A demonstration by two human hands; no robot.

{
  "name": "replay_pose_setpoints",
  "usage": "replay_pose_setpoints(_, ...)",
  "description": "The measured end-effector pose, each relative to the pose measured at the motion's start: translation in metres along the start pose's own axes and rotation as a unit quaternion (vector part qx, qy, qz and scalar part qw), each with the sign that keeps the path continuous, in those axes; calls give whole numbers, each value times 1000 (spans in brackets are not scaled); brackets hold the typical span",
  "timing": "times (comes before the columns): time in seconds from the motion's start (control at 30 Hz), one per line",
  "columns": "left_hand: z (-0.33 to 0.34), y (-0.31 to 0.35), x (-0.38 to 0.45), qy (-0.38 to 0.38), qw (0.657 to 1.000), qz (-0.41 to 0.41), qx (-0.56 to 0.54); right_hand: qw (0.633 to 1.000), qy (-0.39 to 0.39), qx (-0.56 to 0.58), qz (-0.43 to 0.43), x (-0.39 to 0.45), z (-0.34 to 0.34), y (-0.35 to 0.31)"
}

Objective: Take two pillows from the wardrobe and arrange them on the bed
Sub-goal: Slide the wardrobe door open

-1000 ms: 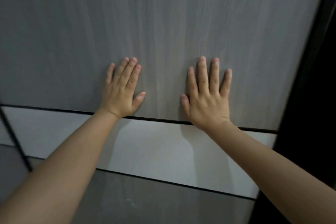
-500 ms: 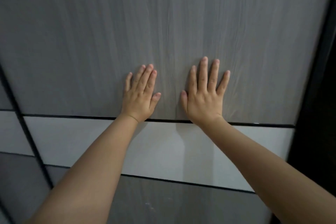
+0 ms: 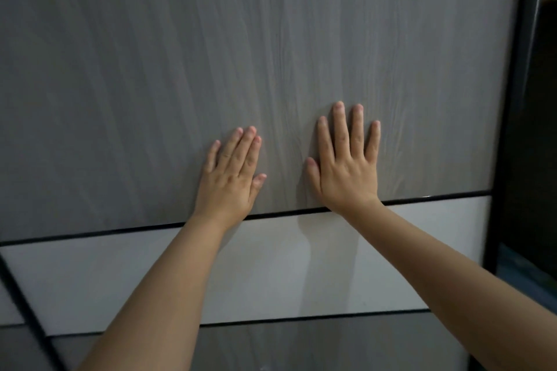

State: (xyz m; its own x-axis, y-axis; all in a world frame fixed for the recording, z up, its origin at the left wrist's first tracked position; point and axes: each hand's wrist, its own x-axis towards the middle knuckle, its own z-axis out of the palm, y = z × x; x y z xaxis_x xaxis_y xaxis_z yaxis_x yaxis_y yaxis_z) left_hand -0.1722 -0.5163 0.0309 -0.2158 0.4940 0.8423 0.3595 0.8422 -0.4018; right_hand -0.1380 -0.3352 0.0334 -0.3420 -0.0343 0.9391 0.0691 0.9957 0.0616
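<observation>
Item: left hand (image 3: 230, 179). Palm flat against the grey wood-grain wardrobe door (image 3: 150, 84), fingers close together and pointing up, thumb out toward the other hand. Nothing grasped; hand released and pressing. Bare forearm runs down to the lower left.

Item: right hand (image 3: 346, 170). Palm flat on the same door, fingers spread and pointing up, thumb toward the left hand. Nothing grasped; hand released. The heel of the palm sits just above the black seam (image 3: 120, 231) that divides the grey panel from the white band (image 3: 271, 265) below both wrists.

Item: dark gap (image 3: 533, 129). To the right of the right hand, past the door's black edge frame; interior too dark to read. No pillows or bed in view.

Change against the frame half a second ago: the door's right edge and the dark gap show wider, the seam now tilts up to the right, and the left hand sits lower than the right; both palms remain planted on the panel.
</observation>
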Motion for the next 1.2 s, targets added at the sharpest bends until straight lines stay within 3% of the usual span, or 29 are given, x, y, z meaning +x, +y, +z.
replay_pose_setpoints(0.13,9,-52,-28,41,999,5,10,1000,8,-5,2,4,8,-54)
replay_pose_setpoints(0.63,-13,-228,-118,37,997,51,44,998,20,49,21,16,28,-248)
replay_pose_setpoints(0.83,-19,-286,-151,14,996,90,14,993,-27,60,96,4,30,-327)
replay_pose_setpoints(0.93,-19,-300,-155,15,992,128,1,982,-52,81,161,6,29,-345)
replay_pose_setpoints(1.2,-21,-303,-160,21,990,134,-24,976,-141,65,152,-7,17,-344)
